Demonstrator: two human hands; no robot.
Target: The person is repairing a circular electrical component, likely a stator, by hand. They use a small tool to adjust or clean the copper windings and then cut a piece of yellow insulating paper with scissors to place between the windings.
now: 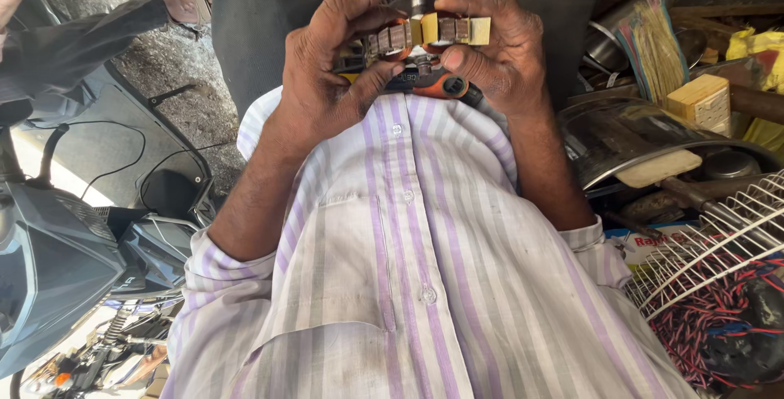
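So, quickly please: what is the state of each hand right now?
Left hand: closed, fingers gripping the left part of a small brown and tan segmented block.
Right hand: closed, pinching the same block's right end.

Both hands raised, meeting at chest height

The left hand (335,64) and right hand (498,48) are curling inward, fingertips pinching together, forearms angling up.

The striped shirt (425,268) is thin woven cloth, matt and smudged with grey grime. The screwdriver handle (437,83) looks like glossy orange and black plastic, and the row of small blocks (425,33) looks dull, rough and brownish. The wooden block (701,101) is pale and unfinished; the wire guard (719,240) is glossy white-coated metal.
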